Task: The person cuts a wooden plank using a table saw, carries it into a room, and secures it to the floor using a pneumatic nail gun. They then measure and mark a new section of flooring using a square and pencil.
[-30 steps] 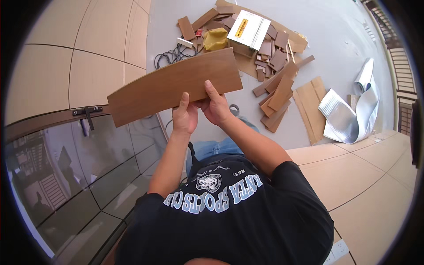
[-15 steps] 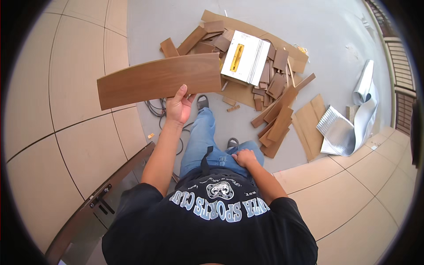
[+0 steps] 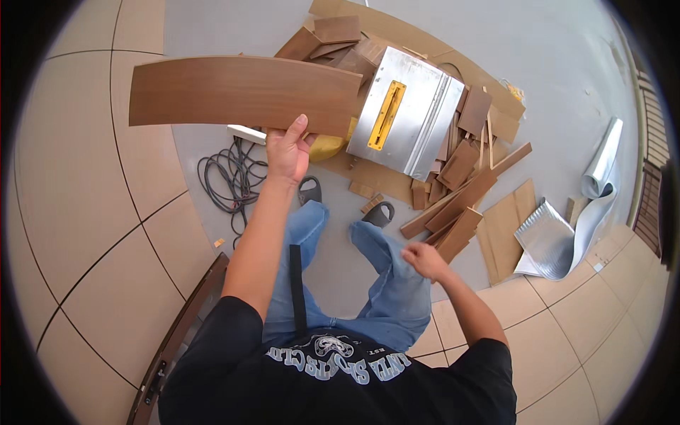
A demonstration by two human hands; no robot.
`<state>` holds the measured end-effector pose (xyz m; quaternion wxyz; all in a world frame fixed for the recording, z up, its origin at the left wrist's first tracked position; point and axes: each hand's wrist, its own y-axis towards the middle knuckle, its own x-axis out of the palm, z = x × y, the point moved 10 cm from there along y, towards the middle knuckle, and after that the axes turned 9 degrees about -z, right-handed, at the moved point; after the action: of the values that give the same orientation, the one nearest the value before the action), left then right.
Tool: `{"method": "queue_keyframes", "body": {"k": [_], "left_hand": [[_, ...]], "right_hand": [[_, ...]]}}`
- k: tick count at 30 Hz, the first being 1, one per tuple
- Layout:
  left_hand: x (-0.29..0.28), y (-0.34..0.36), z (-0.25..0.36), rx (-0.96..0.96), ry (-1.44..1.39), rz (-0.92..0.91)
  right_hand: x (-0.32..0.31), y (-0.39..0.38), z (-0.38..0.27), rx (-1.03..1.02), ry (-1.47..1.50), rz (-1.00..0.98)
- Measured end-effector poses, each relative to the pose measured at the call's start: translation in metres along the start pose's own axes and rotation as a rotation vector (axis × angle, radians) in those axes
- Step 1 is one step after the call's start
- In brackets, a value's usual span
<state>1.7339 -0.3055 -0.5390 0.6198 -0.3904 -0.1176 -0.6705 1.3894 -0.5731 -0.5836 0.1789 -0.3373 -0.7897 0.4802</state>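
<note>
Now the left hand [image 3: 287, 154] alone grips the board [image 3: 237, 92], raised left of the saw [image 3: 407, 117]; the right hand [image 3: 425, 261], having let go, curls near the knee [image 3: 389, 255]; one hand bears the weight.

The left grip [image 3: 287, 152] pinches a brown plank [image 3: 241, 92] at its lower edge near the right end, thumb across the face. The right grip [image 3: 425, 261], fingers curled, is by the right knee of the blue jeans [image 3: 386, 290]; whether it touches them is unclear. On the grey floor [image 3: 567, 85] sits a saw table [image 3: 425, 106] with a yellow slotted insert [image 3: 387, 115], ringed by wood offcuts [image 3: 460, 164]. Tangled black cable [image 3: 230, 177] lies left of the legs; silver foil sheeting [image 3: 552, 248] curls at right beside flat cardboard [image 3: 506, 230].
</note>
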Motion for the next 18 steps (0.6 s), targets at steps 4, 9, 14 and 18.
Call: {"method": "queue_keyframes", "body": {"k": [4, 9, 14, 18], "left_hand": [[-0.062, 0.1, -0.118, -0.061, -0.063, -0.057], [-0.087, 0.189, -0.244, -0.111, -0.081, -0.156], [-0.123, 0.215, -0.289, -0.146, -0.053, -0.068], [-0.111, 0.207, -0.321, -0.177, -0.108, -0.042]], "right_hand": [[-0.316, 0.14, 0.012, -0.272, -0.105, 0.957], [-0.531, 0.256, 0.029, -0.161, -0.217, 1.084], [-0.499, 0.353, 0.037, 0.111, 0.168, 0.475], [-0.486, 0.339, 0.048, 0.173, 0.207, 0.322]]}}
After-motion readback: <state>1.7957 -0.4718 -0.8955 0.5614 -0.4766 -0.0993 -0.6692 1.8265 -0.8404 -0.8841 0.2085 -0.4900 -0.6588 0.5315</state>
